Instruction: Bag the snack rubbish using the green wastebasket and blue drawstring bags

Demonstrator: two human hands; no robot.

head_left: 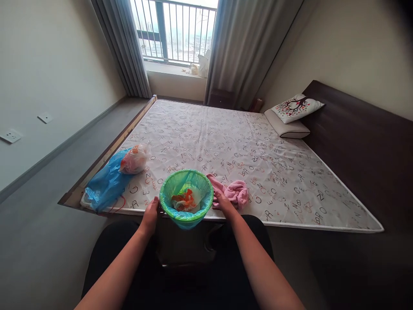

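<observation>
A green mesh wastebasket (208, 206), lined with a thin bluish bag, is in front of me at the near edge of the bed. Inside lie crumpled orange and white wrappers (185, 200). My left hand (150, 216) presses against its left side, mostly seen from the back. On the opposite side, my right hand (224, 204) holds the basket, fingers pointing forward. Just behind the right hand, a bunched pink cloth (237, 193) rests on the mattress. The wastebasket's underside is hidden.
The mattress (206, 133) is patterned with letters. A blue plastic bag (108, 181) and a clear bag with pink and orange contents (135, 158) lie on its left corner. Pillows (295, 110) lean by the dark headboard (358, 116). Curtains (241, 47) flank the window.
</observation>
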